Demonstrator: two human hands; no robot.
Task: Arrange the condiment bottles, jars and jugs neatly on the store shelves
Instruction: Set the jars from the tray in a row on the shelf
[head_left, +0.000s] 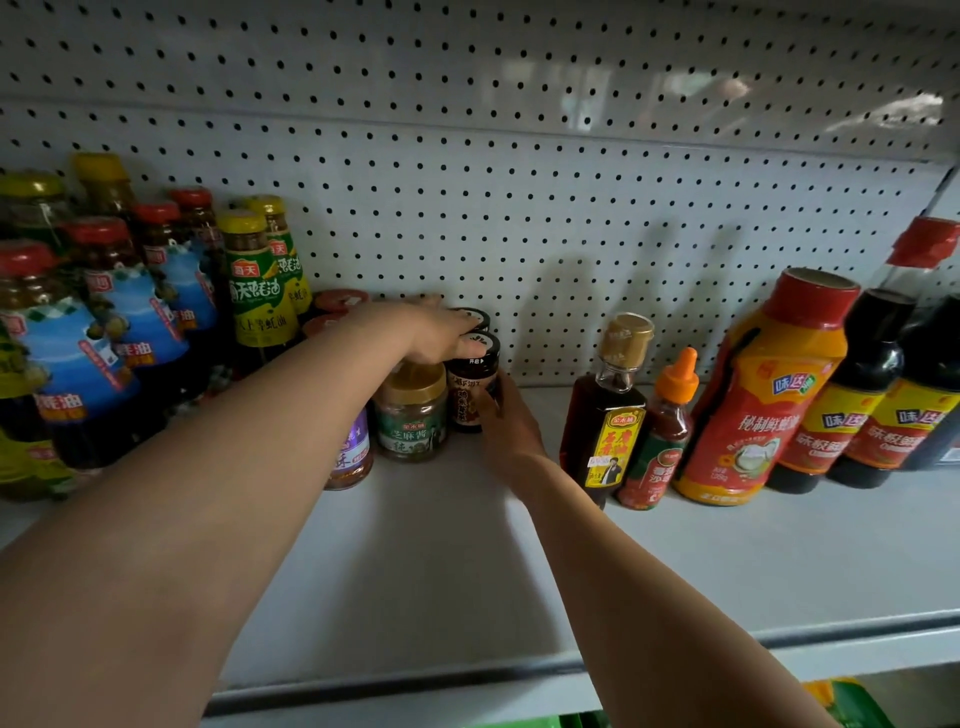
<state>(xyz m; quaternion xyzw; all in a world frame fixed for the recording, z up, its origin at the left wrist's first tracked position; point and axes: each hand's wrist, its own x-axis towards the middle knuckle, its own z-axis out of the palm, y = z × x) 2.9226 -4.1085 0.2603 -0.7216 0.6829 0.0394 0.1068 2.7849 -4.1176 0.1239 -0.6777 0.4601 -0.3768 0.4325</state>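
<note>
1. Gripping the small dark glass jar with the black lid (471, 387), your right hand (506, 423) has fingers curled around its right side, while your left hand (439, 332) lies flat over the jar tops with fingers spread; you cannot tell whether it actually grips anything. The jar stands upright mid-shelf, just beside the squat jar with the tan lid and green label (411, 415).
2. Judging progress: the tall blue-labelled bottles with red caps (104, 332) and the green-labelled bottles with yellow caps (257, 291) already stand in rows at left. The right-hand group, from the slim brown bottle with a gold cap (608, 410) to the big red-and-orange jug (753, 395), looks looser and probably needs straightening.
3. Minding room: the white metal shelf (415, 571) is bare in front of you, and a gap separates jars and brown bottle. The white pegboard back panel (519, 197) limits pushing rearward.
</note>
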